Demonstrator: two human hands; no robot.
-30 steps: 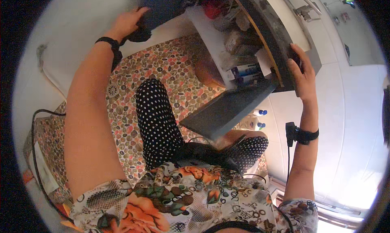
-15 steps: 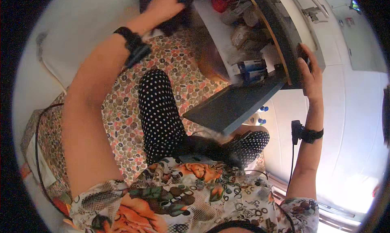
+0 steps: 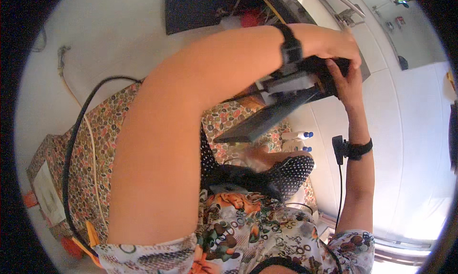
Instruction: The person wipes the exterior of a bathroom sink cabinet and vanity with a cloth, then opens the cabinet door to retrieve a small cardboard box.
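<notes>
My left arm reaches across to the right, above an open dark cabinet (image 3: 300,9). My left hand (image 3: 336,45) is at the cabinet's right end, its bent fingers blurred and partly hidden. Just below it, touching or nearly so, my right hand (image 3: 352,85) has thumb and fingers around a dark thing at that end; whether it is the cabinet's edge or a separate object I cannot tell. A dark door panel (image 3: 260,123) hangs open toward me. My left forearm covers most of the cabinet's contents; a red item (image 3: 250,18) shows above it.
White bottles with blue caps (image 3: 298,135) stand on the pebble-patterned floor (image 3: 143,131) by the white tiled wall (image 3: 391,116). A metal tap (image 3: 350,16) is above the cabinet. A black cable (image 3: 69,164) and a thin pale hose (image 3: 93,154) run along the left.
My left hand has swung from the cabinet's far left over to its right end, beside my right hand. The right hand has shifted slightly to the left. The view has moved a little.
</notes>
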